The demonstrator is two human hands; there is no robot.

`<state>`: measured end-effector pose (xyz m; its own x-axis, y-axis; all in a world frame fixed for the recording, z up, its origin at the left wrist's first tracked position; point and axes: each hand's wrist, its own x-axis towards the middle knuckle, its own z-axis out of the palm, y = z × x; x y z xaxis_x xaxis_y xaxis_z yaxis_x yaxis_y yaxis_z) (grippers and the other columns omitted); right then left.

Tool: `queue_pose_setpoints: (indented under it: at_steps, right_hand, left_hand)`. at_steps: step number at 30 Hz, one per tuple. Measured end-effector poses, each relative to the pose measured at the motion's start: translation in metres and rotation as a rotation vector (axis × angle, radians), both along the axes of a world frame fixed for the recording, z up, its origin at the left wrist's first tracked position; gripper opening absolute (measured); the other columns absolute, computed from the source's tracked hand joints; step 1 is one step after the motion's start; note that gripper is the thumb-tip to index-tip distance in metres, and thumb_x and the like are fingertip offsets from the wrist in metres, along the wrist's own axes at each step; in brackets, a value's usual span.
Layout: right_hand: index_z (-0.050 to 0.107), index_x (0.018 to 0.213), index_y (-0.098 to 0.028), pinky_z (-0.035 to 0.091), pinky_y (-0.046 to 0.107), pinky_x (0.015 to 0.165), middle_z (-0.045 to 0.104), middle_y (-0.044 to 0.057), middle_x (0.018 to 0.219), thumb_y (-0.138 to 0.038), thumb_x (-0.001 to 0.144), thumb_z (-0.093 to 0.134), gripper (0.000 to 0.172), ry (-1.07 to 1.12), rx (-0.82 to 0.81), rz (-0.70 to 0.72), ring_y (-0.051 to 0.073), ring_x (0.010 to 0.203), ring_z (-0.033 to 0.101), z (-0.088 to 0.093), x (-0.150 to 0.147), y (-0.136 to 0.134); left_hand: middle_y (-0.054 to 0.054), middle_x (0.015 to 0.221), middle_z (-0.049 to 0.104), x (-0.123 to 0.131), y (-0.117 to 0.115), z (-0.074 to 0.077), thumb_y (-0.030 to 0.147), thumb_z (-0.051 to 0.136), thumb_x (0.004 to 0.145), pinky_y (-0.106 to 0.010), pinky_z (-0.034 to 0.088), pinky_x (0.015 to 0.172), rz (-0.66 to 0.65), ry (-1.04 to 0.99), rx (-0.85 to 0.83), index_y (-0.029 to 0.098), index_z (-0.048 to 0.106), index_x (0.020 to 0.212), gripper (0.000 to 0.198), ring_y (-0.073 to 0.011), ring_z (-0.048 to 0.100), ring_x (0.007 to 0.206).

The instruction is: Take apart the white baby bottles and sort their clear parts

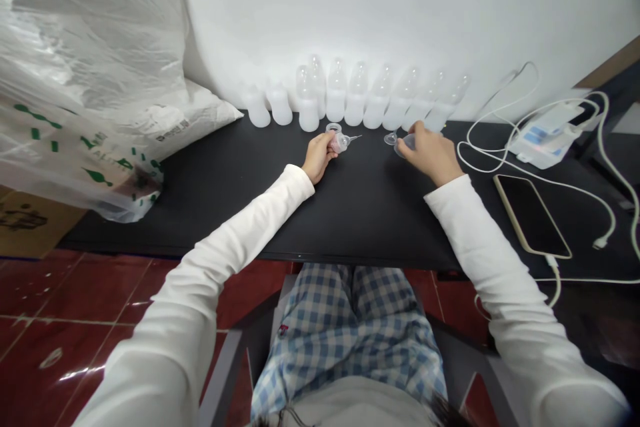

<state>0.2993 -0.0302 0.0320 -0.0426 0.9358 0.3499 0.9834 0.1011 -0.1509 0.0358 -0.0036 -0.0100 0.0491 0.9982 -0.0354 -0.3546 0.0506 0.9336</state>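
Observation:
My left hand [319, 155] rests on the black table [240, 193], its fingers closed on a small clear silicone nipple [342, 141]. A clear screw ring [333, 128] lies just beyond it. My right hand [430, 150] is closed on another clear piece [406, 142], partly hidden by the fingers; a clear nipple [391, 139] lies at its fingertips. A row of several translucent white baby bottles [357, 103] stands along the wall behind both hands, most capped, two at the left end uncapped [269, 108].
A large clear plastic bag [75, 80] with green print fills the table's left end. A phone [531, 213] lies on the right with a white cable, and a white device [545, 137] with cords sits beyond it. Red tiled floor lies below.

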Motion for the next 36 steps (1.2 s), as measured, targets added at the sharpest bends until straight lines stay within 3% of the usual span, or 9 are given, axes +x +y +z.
queue_pose_setpoints:
  at_steps: [4,8,13,17,20,24,31,36]
  right_hand:
    - [0.053,0.139,-0.006,0.05,0.049,0.079,0.075,0.029,0.104,-0.063,0.098,0.06,0.072,-0.083,-0.139,-0.15,0.044,0.094,0.071,0.011,0.011,-0.006]
    - [0.038,0.15,0.002,0.049,0.052,0.082,0.069,0.038,0.115,-0.047,0.096,0.071,0.08,-0.062,-0.186,-0.196,0.052,0.105,0.07,0.016,0.01,-0.01]
    - [0.036,0.15,0.003,0.051,0.055,0.09,0.06,0.04,0.132,-0.028,0.094,0.072,0.074,0.018,-0.101,-0.247,0.053,0.121,0.065,0.008,0.004,-0.007]
    - [0.045,0.143,-0.002,0.05,0.059,0.095,0.054,0.037,0.136,-0.035,0.096,0.063,0.06,0.036,0.047,-0.257,0.05,0.124,0.06,-0.002,0.006,0.0]
    - [0.057,0.126,-0.013,0.049,0.058,0.099,0.06,0.027,0.128,-0.044,0.104,0.046,0.04,0.108,0.185,-0.122,0.041,0.117,0.062,-0.007,-0.001,0.003]
    - [0.06,0.102,-0.022,0.049,0.048,0.094,0.068,0.015,0.103,-0.052,0.11,0.024,0.048,0.235,0.171,0.191,0.031,0.099,0.065,-0.015,-0.027,-0.001]
    - [0.055,0.097,-0.022,0.042,0.036,0.08,0.066,0.004,0.084,-0.061,0.107,0.039,0.043,0.37,0.023,0.506,0.018,0.071,0.056,-0.029,-0.056,-0.008]
    - [0.052,0.096,-0.023,0.036,0.031,0.065,0.058,-0.001,0.076,-0.057,0.101,0.052,0.034,0.513,-0.028,0.575,0.014,0.061,0.046,-0.036,-0.051,-0.001]
  left_hand:
    - [0.003,0.066,0.059,0.001,-0.003,0.003,0.036,0.072,0.097,-0.02,0.044,0.06,0.012,-0.054,-0.04,0.017,0.059,0.078,0.03,-0.007,0.055,0.06]
    - [0.002,0.066,0.06,0.002,-0.006,0.006,0.028,0.065,0.101,-0.021,0.045,0.061,0.021,-0.065,-0.056,0.016,0.06,0.077,0.028,-0.0077,0.055,0.06]
    - [0.002,0.065,0.059,0.002,-0.007,0.009,0.023,0.06,0.103,-0.019,0.043,0.059,0.007,-0.056,-0.059,0.016,0.059,0.075,0.029,-0.0068,0.054,0.06]
    - [0.002,0.066,0.059,0.003,-0.008,0.01,0.026,0.065,0.1,-0.019,0.043,0.057,-0.011,-0.024,-0.046,0.016,0.061,0.076,0.026,-0.0067,0.055,0.059]
    - [0.002,0.066,0.059,0.004,-0.01,0.012,0.024,0.063,0.101,-0.018,0.042,0.056,-0.027,0.001,-0.021,0.016,0.06,0.075,0.027,-0.0064,0.054,0.058]
    - [0.002,0.069,0.061,0.005,-0.014,0.014,0.022,0.068,0.097,-0.018,0.043,0.056,-0.074,0.035,0.023,0.016,0.06,0.075,0.025,-0.0073,0.057,0.063]
    - [0.0,0.078,0.069,0.004,-0.018,0.012,0.035,0.081,0.087,-0.019,0.045,0.061,-0.227,0.182,0.194,0.018,0.067,0.083,0.023,-0.0108,0.065,0.077]
    - [-0.001,0.083,0.072,0.001,-0.013,0.005,0.045,0.086,0.081,-0.022,0.046,0.066,-0.299,0.229,0.273,0.018,0.067,0.086,0.033,-0.0128,0.066,0.082]
